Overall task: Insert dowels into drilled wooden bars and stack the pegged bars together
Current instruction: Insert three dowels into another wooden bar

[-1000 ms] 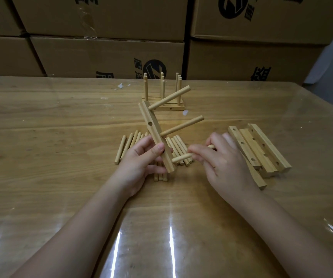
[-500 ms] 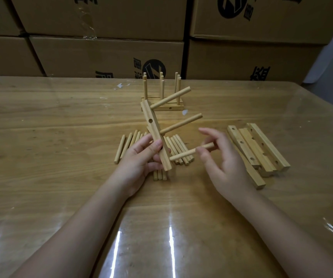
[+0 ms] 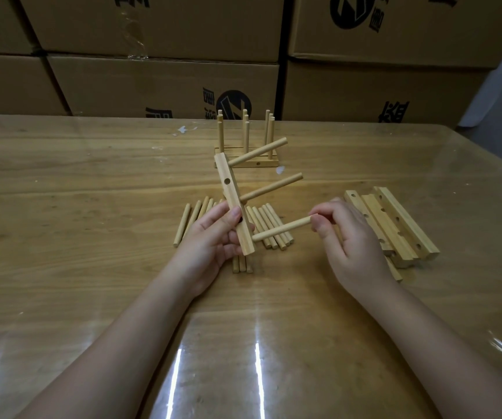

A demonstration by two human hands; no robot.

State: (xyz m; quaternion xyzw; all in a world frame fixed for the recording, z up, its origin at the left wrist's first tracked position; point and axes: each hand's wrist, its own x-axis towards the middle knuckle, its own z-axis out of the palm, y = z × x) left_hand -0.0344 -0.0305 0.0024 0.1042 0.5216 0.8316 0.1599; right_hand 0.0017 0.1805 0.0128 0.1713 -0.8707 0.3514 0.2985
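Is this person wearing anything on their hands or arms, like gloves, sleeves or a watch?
No. The left hand and right hand are bare: no gloves, rings or tape show. The left forearm and right forearm are bare too, up to the picture's lower edge, with no sleeve, watch or bracelet in view. The nails that show look short and unpainted.

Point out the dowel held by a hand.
The dowel pinched in the right hand, its free end beside the bar. Two others sit in that bar; the rest lie on the table or stand in the far bars.
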